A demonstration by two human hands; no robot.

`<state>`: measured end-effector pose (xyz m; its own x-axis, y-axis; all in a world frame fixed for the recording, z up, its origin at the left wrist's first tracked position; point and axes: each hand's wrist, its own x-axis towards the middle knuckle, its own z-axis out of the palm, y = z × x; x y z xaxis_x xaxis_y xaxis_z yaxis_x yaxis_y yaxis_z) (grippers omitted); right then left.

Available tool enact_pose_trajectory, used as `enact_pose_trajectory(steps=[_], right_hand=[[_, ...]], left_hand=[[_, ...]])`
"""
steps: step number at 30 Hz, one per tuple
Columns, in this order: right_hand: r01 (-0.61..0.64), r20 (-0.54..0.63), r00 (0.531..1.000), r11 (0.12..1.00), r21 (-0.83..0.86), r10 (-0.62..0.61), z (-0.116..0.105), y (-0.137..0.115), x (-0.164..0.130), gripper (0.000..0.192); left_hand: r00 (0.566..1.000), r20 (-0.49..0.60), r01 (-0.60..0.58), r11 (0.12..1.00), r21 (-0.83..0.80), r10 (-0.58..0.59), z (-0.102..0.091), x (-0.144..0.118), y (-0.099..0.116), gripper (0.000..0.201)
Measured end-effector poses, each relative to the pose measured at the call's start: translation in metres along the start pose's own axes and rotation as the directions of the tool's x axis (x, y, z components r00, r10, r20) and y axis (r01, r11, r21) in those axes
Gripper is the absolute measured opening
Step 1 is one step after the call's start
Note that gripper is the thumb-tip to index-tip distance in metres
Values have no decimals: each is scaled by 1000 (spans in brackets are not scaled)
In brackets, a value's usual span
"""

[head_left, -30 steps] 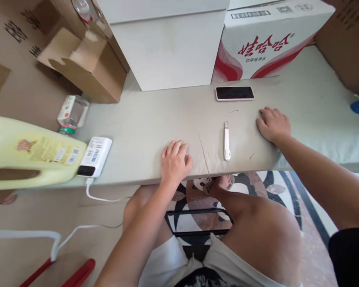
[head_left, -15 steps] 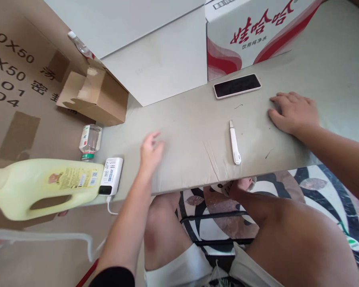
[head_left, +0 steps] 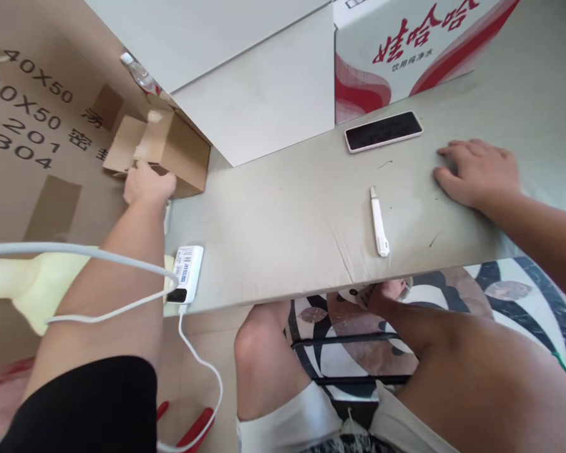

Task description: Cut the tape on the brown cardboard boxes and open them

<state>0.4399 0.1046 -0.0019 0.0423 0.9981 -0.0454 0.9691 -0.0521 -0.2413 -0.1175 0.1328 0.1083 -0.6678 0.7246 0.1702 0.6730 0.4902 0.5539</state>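
Two hands are out, and only one has shifted since half a second ago. The left hand (head_left: 147, 182), which was hovering with fingers spread over the middle of the grey table (head_left: 283, 214), has swung out to the left of the frame and now lies against the near edge of the small cardboard box (head_left: 163, 150) that sits at the table's upper-left corner. Its fingers curl onto the box's lower edge; whether they have actually closed on it I cannot tell, as the back of the hand hides them. The forearm now covers the small bottle that showed there before, and most of the yellow jug (head_left: 28, 286) at the left edge.

The right hand (head_left: 481, 173) is where it was, palm down and flat on the table at the right of the frame, fingers loosely spread, holding nothing. The white utility knife (head_left: 379, 221) lies untouched near the table's front edge, between the two hands, and the phone (head_left: 383, 131) lies face up above it, before the red-and-white carton (head_left: 405, 56). A white power bank (head_left: 187, 272) rests at the table's lower-left corner, its white cable (head_left: 104, 264) looping across the left arm.
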Motion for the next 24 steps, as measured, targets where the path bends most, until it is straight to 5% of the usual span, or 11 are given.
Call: enact_pose_trajectory(steps=[5,12,19,24], right_hand=[[-30,-36,999,999,-40,29,9,5,6,57],[2,-50,999,1000,-17,-3,13,11,7,53],[20,-140,990,998,67,-11,21,21,14,43],[12,-233,972,988,153,25,29,24,18,35]], left_hand=[[996,20,-85,980,178,83,-12,-13,0,55],[909,25,-367,769,524,417,-34,-71,18,35],[797,-144,-489,767,415,586,-56,-169,41,12],[819,-39,-566,818,104,572,-48,-244,69,10]])
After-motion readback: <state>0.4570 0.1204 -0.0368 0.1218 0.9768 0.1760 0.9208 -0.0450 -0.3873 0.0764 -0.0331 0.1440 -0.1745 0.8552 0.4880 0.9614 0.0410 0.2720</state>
